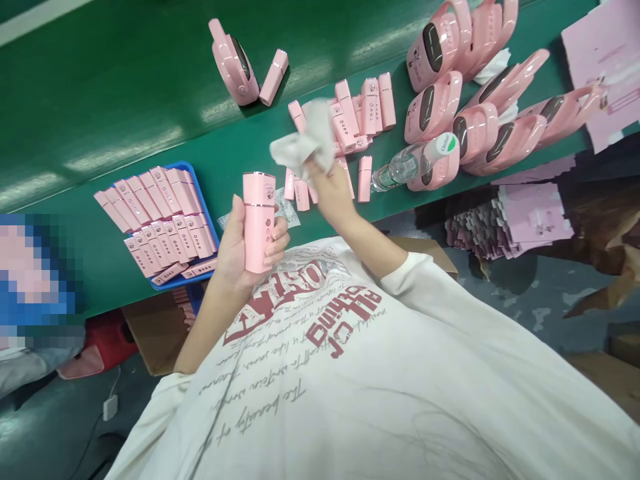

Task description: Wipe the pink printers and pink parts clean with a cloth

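My left hand (236,241) is wrapped round a pink handheld device (259,227), held upright with its dotted, silver-banded face turned toward me. In my right hand (331,190) is a white cloth (306,141), pinched and bunched, somewhat blurred, to the right of the device and apart from it. Behind that cloth lies a loose pile of similar pink devices (346,115) on the green table (220,143), partly hidden by my hand and the cloth. A clear plastic bag (289,212) shows beyond my left fingers.
Rows of pink devices fill a blue tray (206,200) on the left. A clear bottle (400,167) and several larger pink handled units (433,110) stand on the right. Another handled unit (234,67) and a single device (274,77) are at the back. Pink flat cartons (533,217) are stacked lower right.
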The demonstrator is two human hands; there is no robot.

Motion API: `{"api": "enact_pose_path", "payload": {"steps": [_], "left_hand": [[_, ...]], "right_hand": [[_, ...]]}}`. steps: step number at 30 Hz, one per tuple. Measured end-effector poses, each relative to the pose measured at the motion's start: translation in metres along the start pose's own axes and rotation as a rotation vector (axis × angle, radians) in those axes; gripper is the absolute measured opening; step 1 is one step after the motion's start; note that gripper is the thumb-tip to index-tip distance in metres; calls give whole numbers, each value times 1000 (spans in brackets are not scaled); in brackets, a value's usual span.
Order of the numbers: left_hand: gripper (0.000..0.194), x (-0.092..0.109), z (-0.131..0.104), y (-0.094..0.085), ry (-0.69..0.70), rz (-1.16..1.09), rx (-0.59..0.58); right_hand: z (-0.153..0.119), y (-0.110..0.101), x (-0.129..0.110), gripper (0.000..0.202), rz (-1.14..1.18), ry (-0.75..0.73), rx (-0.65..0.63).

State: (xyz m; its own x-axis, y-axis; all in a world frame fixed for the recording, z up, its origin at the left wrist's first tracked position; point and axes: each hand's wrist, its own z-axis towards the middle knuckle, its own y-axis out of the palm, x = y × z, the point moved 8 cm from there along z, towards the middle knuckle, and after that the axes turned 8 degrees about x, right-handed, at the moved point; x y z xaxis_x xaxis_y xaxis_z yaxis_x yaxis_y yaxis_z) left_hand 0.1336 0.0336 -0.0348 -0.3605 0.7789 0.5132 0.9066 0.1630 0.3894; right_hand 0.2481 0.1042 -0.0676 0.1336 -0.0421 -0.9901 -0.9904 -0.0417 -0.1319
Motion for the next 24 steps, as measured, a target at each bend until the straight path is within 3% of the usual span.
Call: {"api": "enact_pose_path", "payload": {"steps": [2, 4, 7, 10, 12, 14, 18, 21, 24], "left_hand": [[52, 0, 1, 6, -20, -47, -5], [50, -3, 5, 3, -14, -75, 42], [50, -13, 14, -8, -13, -60, 135], [43, -28, 24, -17, -75, -18, 199], [39, -38, 29, -22, -127, 19, 227], [43, -46, 32, -23, -175, 92, 191], [52, -57, 34, -14, -190, 184, 18], [40, -56, 34, -21, -117, 191, -24], [39, -45, 36, -51, 64, 325, 56]], "right_hand": [[12, -18, 24, 52, 149, 107, 160], [10, -23, 36, 57, 280, 176, 246], [-11, -4, 18, 53, 262, 136, 126], [-38, 23, -16, 45, 123, -33, -80], [-47, 33, -27, 43, 49, -136, -139], [-44, 37, -21, 44, 35, -160, -154], [-22, 38, 17, 42, 34, -57, -233], [4, 17, 20, 36, -118, -109, -192], [39, -31, 4, 40, -410, -107, 1]]}}
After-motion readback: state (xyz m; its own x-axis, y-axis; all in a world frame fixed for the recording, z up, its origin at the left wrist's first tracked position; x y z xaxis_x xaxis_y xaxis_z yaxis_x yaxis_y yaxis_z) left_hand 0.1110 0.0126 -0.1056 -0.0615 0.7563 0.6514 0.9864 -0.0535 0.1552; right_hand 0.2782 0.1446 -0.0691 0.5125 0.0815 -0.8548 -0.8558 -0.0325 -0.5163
